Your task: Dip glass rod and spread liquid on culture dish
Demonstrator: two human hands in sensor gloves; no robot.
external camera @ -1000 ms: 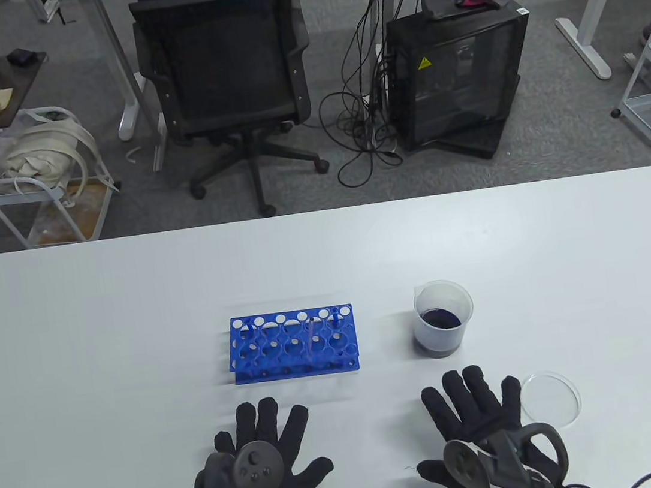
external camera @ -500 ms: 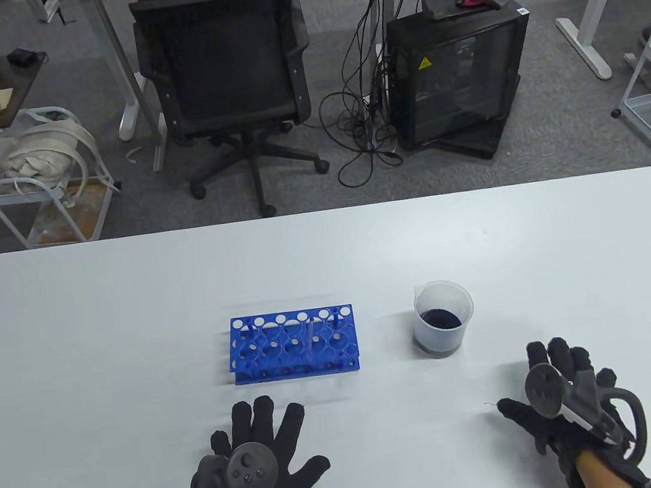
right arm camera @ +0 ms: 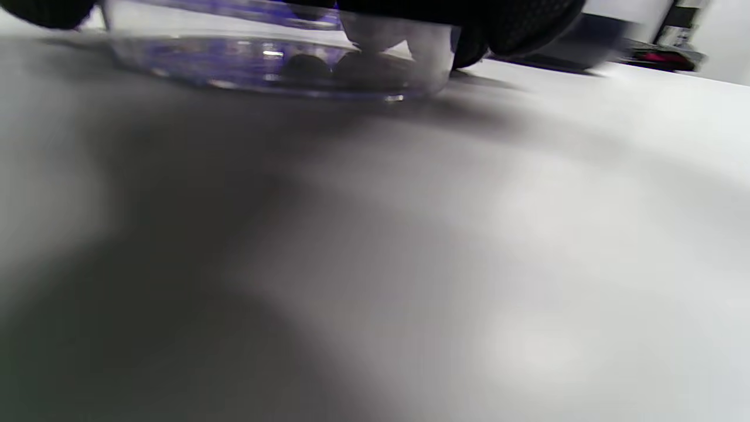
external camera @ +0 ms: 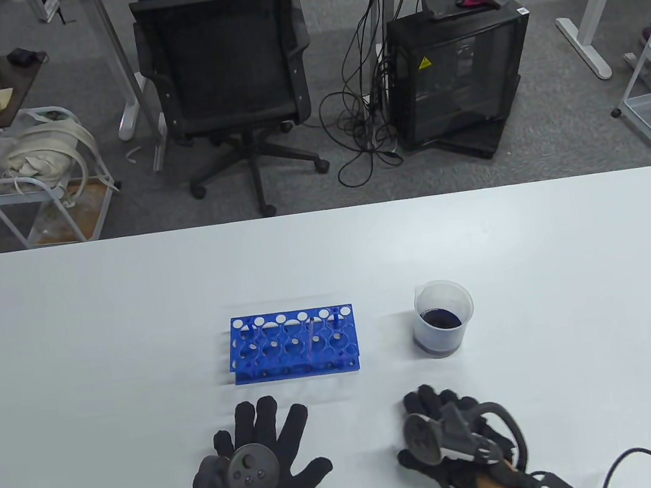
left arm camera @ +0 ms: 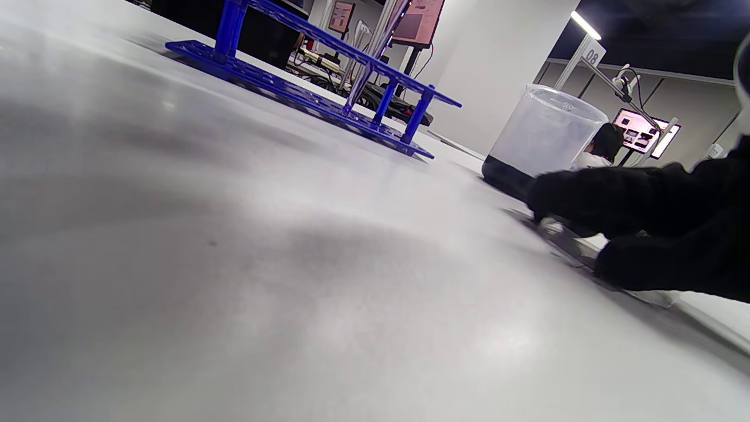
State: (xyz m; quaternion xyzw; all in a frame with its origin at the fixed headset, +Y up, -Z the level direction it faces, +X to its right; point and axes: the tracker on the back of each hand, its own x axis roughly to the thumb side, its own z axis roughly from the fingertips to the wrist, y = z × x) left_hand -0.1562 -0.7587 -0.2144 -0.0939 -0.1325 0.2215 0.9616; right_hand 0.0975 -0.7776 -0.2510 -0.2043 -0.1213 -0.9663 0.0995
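Observation:
A thin glass rod (external camera: 310, 343) leans in a blue tube rack (external camera: 293, 345); it also shows in the left wrist view (left arm camera: 375, 55). A clear beaker (external camera: 444, 318) holds dark liquid. My left hand (external camera: 280, 438) lies flat and spread on the table, holding nothing. My right hand (external camera: 429, 423) is curled over the clear culture dish, which is hidden under it in the table view. In the right wrist view the dish (right arm camera: 269, 64) sits on the table with my fingers (right arm camera: 510, 23) on its rim. The left wrist view shows my right hand (left arm camera: 644, 223) low on the table.
The white table (external camera: 101, 324) runs to a far edge, with an office chair (external camera: 224, 64) and a black case (external camera: 459, 74) on the floor beyond. The rack stands just beyond my left hand, the beaker beyond my right. A cable (external camera: 641, 463) trails from my right wrist.
My right hand went right onto the culture dish, then came back left to the front centre with the dish under it. My left hand stayed flat.

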